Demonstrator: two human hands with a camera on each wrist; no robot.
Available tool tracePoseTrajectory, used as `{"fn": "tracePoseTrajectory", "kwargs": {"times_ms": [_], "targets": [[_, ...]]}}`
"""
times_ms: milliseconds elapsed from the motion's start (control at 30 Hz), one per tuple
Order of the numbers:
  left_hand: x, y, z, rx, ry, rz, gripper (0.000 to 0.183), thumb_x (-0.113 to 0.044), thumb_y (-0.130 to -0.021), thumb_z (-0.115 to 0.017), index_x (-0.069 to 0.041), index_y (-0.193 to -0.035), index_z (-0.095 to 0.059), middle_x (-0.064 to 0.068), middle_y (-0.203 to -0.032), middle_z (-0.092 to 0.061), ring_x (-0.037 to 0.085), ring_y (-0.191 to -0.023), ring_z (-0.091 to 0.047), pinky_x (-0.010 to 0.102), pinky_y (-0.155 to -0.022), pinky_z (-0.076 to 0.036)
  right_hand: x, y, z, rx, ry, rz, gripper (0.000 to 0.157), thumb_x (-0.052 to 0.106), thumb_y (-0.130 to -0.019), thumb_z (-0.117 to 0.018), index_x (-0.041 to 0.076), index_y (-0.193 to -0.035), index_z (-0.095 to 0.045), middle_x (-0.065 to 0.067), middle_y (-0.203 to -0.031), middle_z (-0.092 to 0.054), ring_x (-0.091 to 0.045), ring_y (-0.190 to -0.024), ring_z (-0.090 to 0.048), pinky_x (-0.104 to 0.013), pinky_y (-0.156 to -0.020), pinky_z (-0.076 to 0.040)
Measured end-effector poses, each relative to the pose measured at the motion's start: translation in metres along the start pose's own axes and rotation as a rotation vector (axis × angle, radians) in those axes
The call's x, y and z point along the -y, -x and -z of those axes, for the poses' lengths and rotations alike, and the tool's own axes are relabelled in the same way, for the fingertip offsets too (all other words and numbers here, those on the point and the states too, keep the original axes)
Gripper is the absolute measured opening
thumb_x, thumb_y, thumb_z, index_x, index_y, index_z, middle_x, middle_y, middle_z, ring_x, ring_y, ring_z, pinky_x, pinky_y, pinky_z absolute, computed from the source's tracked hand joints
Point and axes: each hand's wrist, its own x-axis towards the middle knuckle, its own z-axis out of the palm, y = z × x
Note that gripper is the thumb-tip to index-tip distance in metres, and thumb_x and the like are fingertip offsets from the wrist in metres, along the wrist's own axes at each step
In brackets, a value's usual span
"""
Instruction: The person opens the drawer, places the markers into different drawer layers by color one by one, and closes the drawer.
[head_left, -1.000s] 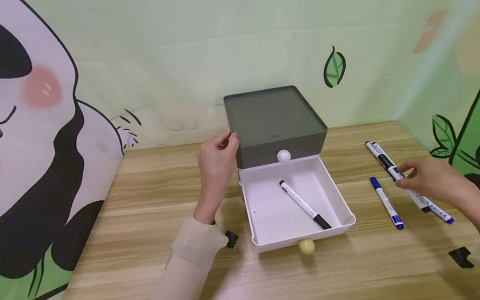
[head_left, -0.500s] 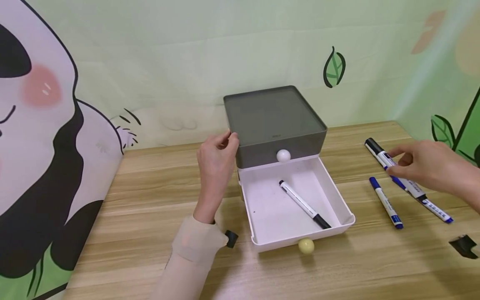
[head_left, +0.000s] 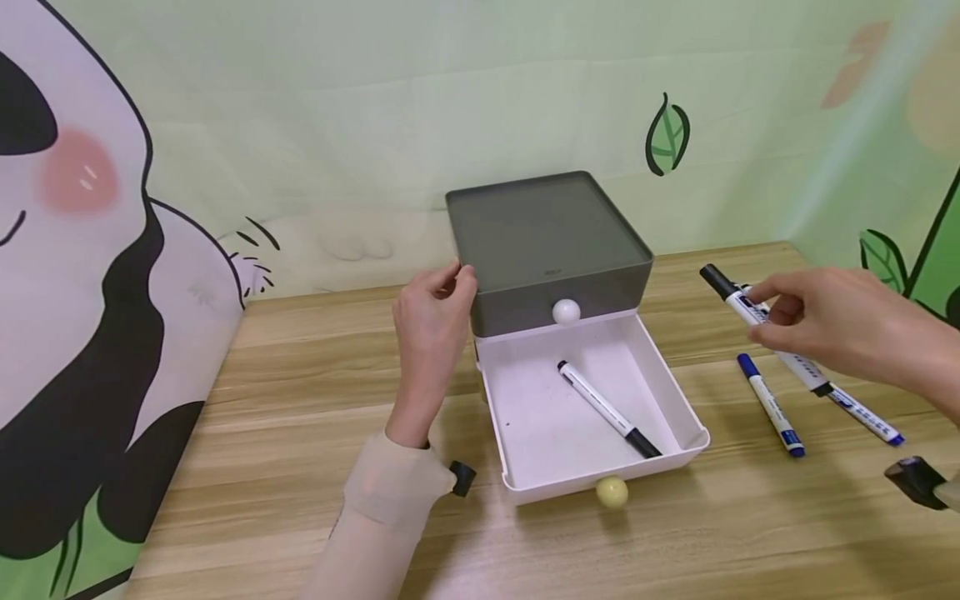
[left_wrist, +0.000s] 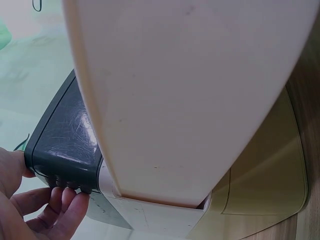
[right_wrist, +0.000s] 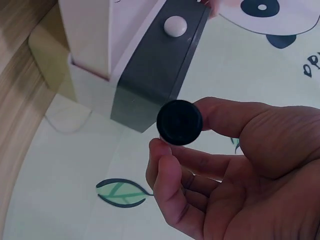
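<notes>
My left hand (head_left: 435, 342) grips the left edge of the dark grey top of a small drawer box (head_left: 551, 233). In the left wrist view its thumb and fingers (left_wrist: 75, 212) lie on either side of that top. A white lower drawer (head_left: 532, 433) is pulled out, and a black-capped white marker (head_left: 603, 408) lies slantwise in it. Above the table at the right, my right hand (head_left: 862, 329) pinches a thicker black marker (head_left: 744, 307) between thumb and fingers; its round black end faces the right wrist camera.
A blue marker (head_left: 771, 407) lies right of the drawer. Another blue marker (head_left: 866, 414) lies partly hidden behind the held one. A white knob (head_left: 566, 312) and a yellow knob (head_left: 612, 492) stick out in front. A printed wall cloth (head_left: 337, 150) stands behind the table.
The right hand has lifted the black marker off the table and moved it left, uncovering more of the blue marker beneath. My left hand stays on the box.
</notes>
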Motion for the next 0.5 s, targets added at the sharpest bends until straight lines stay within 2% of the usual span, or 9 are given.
{"fn": "tracePoseTrajectory", "kwargs": {"times_ms": [200,500], "targets": [[0.000,0.000,0.000,0.000,0.001,-0.003,0.028,-0.022,-0.093,-0.070,-0.006,-0.114,-0.080,0.012,-0.095,-0.075,0.025,-0.085,-0.070,0.040,-0.079,-0.055,0.013,0.000,0.001,0.000,-0.035,0.025,0.045,0.016,-0.091,-0.076,-0.011,-0.125,-0.064,-0.001,-0.086,-0.068,-0.018,-0.074,-0.060,-0.035,-0.062,-0.049],[0.000,0.000,0.000,-0.002,0.004,0.003,0.028,-0.021,-0.093,-0.070,-0.007,-0.115,-0.080,0.013,-0.094,-0.075,0.025,-0.084,-0.070,0.039,-0.079,-0.054,0.033,-0.006,-0.007,-0.004,-0.087,0.115,0.040,0.014,-0.089,-0.077,-0.008,-0.122,-0.068,0.004,-0.078,-0.066,-0.014,-0.067,-0.058,-0.029,-0.058,-0.046]]}}
